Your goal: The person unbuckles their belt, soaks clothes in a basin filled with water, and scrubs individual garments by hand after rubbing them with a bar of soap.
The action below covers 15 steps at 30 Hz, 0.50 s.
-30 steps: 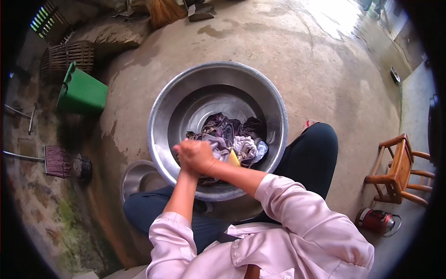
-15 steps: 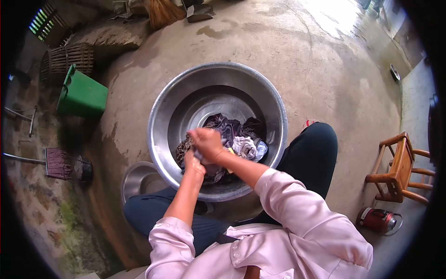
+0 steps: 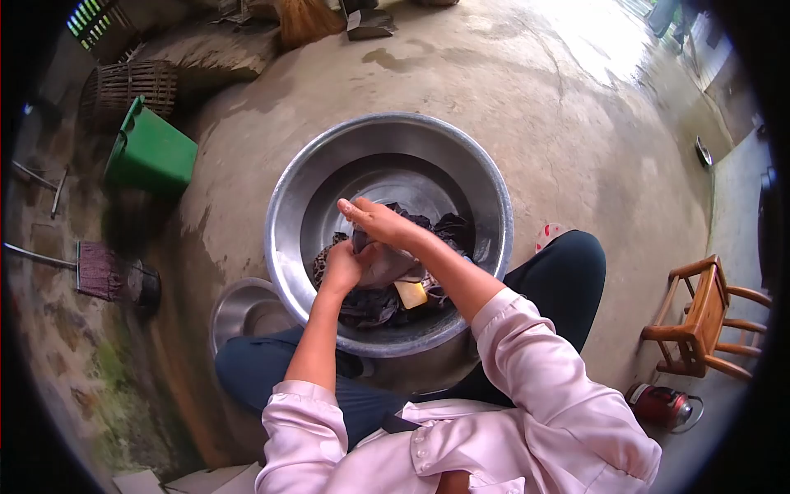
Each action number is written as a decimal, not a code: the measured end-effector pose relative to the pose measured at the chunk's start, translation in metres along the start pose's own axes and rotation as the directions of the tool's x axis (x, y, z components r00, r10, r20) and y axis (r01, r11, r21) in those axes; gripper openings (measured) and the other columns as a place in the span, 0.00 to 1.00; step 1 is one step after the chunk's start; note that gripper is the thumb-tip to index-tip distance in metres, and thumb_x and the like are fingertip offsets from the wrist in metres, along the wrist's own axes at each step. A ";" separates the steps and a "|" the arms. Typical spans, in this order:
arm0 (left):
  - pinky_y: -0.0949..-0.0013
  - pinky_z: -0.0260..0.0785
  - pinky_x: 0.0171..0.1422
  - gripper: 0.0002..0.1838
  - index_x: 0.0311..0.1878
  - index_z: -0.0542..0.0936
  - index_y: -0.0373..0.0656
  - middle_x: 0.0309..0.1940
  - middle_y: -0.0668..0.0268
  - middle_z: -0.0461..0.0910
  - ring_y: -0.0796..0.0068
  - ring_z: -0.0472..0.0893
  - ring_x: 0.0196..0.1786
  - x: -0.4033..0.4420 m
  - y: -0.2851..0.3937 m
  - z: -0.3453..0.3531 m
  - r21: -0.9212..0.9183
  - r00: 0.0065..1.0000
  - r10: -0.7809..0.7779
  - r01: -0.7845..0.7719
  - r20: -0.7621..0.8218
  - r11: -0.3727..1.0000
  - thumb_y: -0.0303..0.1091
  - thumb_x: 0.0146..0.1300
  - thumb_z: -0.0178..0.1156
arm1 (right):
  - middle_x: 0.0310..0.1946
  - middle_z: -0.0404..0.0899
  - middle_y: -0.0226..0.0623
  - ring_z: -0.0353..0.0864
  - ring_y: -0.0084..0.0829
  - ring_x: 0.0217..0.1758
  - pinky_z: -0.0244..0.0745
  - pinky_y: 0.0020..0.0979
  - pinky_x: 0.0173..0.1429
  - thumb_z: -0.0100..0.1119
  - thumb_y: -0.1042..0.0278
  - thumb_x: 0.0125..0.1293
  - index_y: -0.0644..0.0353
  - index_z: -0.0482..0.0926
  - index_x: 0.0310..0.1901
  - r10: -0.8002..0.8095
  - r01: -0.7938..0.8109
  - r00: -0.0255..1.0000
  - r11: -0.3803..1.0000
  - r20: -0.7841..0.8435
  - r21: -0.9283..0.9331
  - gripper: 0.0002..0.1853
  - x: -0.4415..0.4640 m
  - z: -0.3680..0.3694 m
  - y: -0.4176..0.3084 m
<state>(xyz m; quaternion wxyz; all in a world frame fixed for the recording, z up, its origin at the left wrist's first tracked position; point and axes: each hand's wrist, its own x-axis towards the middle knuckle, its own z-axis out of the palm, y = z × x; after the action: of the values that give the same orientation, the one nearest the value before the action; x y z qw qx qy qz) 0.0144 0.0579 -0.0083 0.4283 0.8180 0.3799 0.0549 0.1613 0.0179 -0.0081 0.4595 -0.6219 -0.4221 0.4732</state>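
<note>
A large metal basin (image 3: 284, 177) sits between my knees with wet, dark clothes (image 3: 366, 309) and some water in it. Over it, my left hand (image 3: 346, 265) is closed on a greyish garment (image 3: 388, 267), which bunches up between my two hands. My right hand (image 3: 378, 224) lies above that garment with its fingers stretched out; what its palm touches is hidden. A yellow bar of soap (image 3: 411, 295) rests on the clothes near the basin's front side. Leopard-print fabric (image 3: 322, 263) shows beside my left hand.
A smaller metal basin (image 3: 239, 309) stands by my left knee. Farther left are a green bin (image 3: 152, 152), a wicker basket (image 3: 132, 89) and a mop-like brush (image 3: 100, 270). At right, a wooden chair (image 3: 695, 317) and a red thermos (image 3: 658, 406) stand near the wall.
My right hand has gone from a closed fist to straightened fingers. The left hand stays on the garment. More of the soap bar now shows.
</note>
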 end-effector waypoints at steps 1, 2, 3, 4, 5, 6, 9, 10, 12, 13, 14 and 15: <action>0.70 0.69 0.48 0.15 0.44 0.81 0.38 0.39 0.63 0.82 0.75 0.80 0.41 -0.001 0.007 -0.006 0.107 1.000 -0.011 0.011 -0.005 0.994 0.38 0.58 0.65 | 0.44 0.79 0.55 0.80 0.44 0.44 0.73 0.39 0.48 0.49 0.29 0.62 0.66 0.75 0.50 0.025 -0.028 0.998 0.999 0.062 0.046 0.39 0.000 -0.004 -0.004; 0.68 0.69 0.47 0.13 0.42 0.81 0.39 0.37 0.59 0.82 0.70 0.80 0.40 0.002 0.001 -0.006 0.014 0.995 0.029 -0.028 -0.097 1.000 0.37 0.57 0.65 | 0.51 0.76 0.56 0.79 0.44 0.49 0.72 0.37 0.52 0.57 0.26 0.54 0.64 0.70 0.59 -0.023 0.030 0.988 0.998 0.155 -0.049 0.46 0.014 -0.012 0.017; 0.66 0.69 0.46 0.11 0.39 0.82 0.39 0.35 0.56 0.81 0.66 0.81 0.39 0.007 -0.009 -0.005 -0.073 0.980 0.060 -0.075 -0.189 0.995 0.36 0.56 0.65 | 0.47 0.79 0.52 0.79 0.42 0.50 0.72 0.35 0.53 0.64 0.30 0.50 0.63 0.74 0.56 -0.061 0.099 0.970 0.983 0.234 -0.156 0.44 0.002 -0.023 0.009; 0.64 0.70 0.45 0.10 0.37 0.82 0.40 0.33 0.52 0.80 0.61 0.82 0.37 0.008 -0.011 -0.009 -0.156 0.956 0.081 -0.129 -0.281 0.979 0.34 0.55 0.65 | 0.45 0.81 0.46 0.79 0.37 0.49 0.71 0.35 0.54 0.67 0.35 0.50 0.62 0.76 0.54 0.050 0.062 0.932 0.953 0.358 -0.296 0.39 0.009 -0.029 0.021; 0.67 0.70 0.45 0.09 0.37 0.82 0.38 0.31 0.57 0.81 0.66 0.80 0.36 0.009 -0.013 -0.017 -0.203 0.940 0.141 -0.211 -0.310 0.956 0.30 0.53 0.65 | 0.43 0.82 0.41 0.79 0.31 0.48 0.71 0.34 0.55 0.70 0.39 0.51 0.61 0.78 0.52 0.176 0.046 0.871 0.900 0.458 -0.433 0.35 0.017 -0.034 0.033; 0.69 0.70 0.45 0.08 0.36 0.82 0.37 0.32 0.60 0.81 0.70 0.79 0.36 0.009 -0.011 -0.019 -0.476 0.937 0.042 -0.214 -0.347 0.853 0.28 0.52 0.64 | 0.40 0.83 0.39 0.79 0.29 0.46 0.71 0.33 0.53 0.71 0.43 0.51 0.61 0.80 0.49 0.165 0.051 0.898 0.881 0.407 -0.471 0.32 0.013 -0.035 0.031; 0.75 0.69 0.46 0.13 0.36 0.81 0.34 0.31 0.65 0.81 0.74 0.78 0.35 0.007 -0.015 -0.039 -0.856 0.934 -0.181 -0.189 -0.308 0.482 0.18 0.45 0.55 | 0.33 0.83 0.36 0.80 0.26 0.41 0.72 0.30 0.47 0.74 0.49 0.50 0.61 0.83 0.42 0.150 -0.008 0.950 0.889 0.274 -0.457 0.25 0.001 -0.040 0.032; 0.75 0.69 0.46 0.13 0.36 0.81 0.34 0.30 0.64 0.81 0.74 0.78 0.34 0.009 -0.021 -0.045 -0.843 0.913 -0.217 -0.200 -0.345 0.499 0.18 0.45 0.54 | 0.32 0.83 0.37 0.80 0.27 0.40 0.73 0.31 0.45 0.74 0.49 0.50 0.61 0.84 0.41 0.166 -0.069 0.955 0.929 0.245 -0.363 0.25 -0.002 -0.045 0.037; 0.74 0.69 0.45 0.13 0.36 0.80 0.35 0.29 0.65 0.79 0.73 0.77 0.33 0.005 -0.014 -0.048 -0.828 0.880 -0.257 -0.226 -0.399 0.513 0.18 0.45 0.53 | 0.37 0.83 0.36 0.80 0.24 0.43 0.73 0.27 0.48 0.72 0.58 0.54 0.61 0.83 0.44 0.177 -0.174 0.955 0.984 0.239 -0.035 0.19 0.002 -0.055 0.054; 0.73 0.69 0.46 0.14 0.37 0.80 0.36 0.30 0.65 0.79 0.72 0.77 0.34 0.009 -0.025 -0.043 -0.829 0.880 -0.286 -0.186 -0.379 0.527 0.18 0.45 0.53 | 0.39 0.83 0.36 0.80 0.25 0.44 0.73 0.28 0.50 0.71 0.60 0.55 0.61 0.82 0.46 0.071 -0.122 0.975 0.963 0.212 0.241 0.20 0.000 -0.054 0.052; 0.73 0.69 0.46 0.15 0.39 0.79 0.36 0.31 0.65 0.78 0.72 0.76 0.35 0.016 -0.043 -0.033 -0.830 0.879 -0.315 -0.147 -0.359 0.538 0.18 0.45 0.53 | 0.41 0.82 0.35 0.79 0.25 0.45 0.73 0.28 0.52 0.70 0.61 0.56 0.61 0.81 0.48 -0.025 -0.057 0.987 0.867 0.158 0.495 0.20 -0.003 -0.052 0.051; 0.73 0.69 0.47 0.16 0.40 0.78 0.37 0.31 0.65 0.78 0.72 0.76 0.35 0.019 -0.053 -0.028 -0.830 0.876 -0.344 -0.106 -0.339 0.548 0.18 0.45 0.53 | 0.43 0.82 0.35 0.79 0.26 0.46 0.73 0.28 0.54 0.68 0.62 0.57 0.61 0.80 0.50 -0.102 0.016 0.992 0.704 0.079 0.710 0.20 -0.007 -0.050 0.047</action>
<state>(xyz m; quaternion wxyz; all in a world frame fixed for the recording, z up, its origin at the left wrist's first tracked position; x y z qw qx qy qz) -0.0141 0.1072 -0.0351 0.6603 0.4513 0.4556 0.3908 0.2133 -0.0077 -0.0455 0.6532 -0.3565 -0.2530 0.6182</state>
